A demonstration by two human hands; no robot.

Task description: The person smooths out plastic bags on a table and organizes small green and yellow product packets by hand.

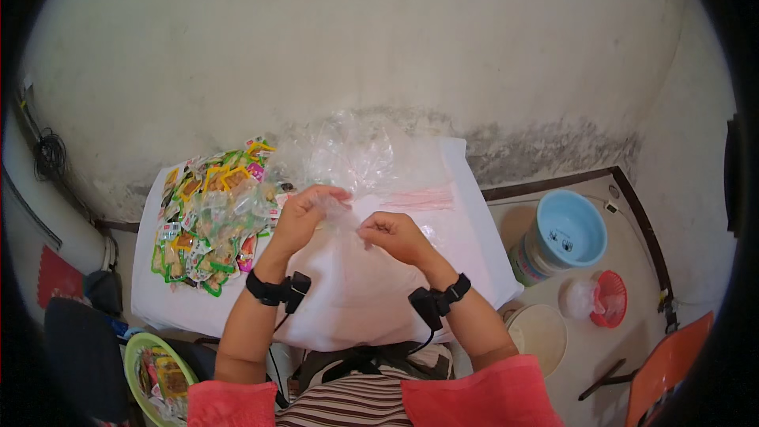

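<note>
Over the white-covered table (316,308), my left hand (304,217) is closed on the gathered part of a clear plastic bag (337,210). Just right of that bag is my right hand (395,235), its fingers bent into a pinch. Whatever it grips, if anything, is too small to make out. Many small colourful snack packets (209,229) lie heaped left of my hands, with clear plastic over part of the heap. Behind my hands spreads a pile of clear plastic bags (348,154). Thin pink strips (419,200) lie on the cloth to the right.
A light green basin (130,356) with more packets stands at the lower left. On the right floor are a blue basin (581,229), a pale bucket (545,340), a red basket (613,300) with white plastic, and an orange chair (672,368). The wall (379,39) rises behind the table.
</note>
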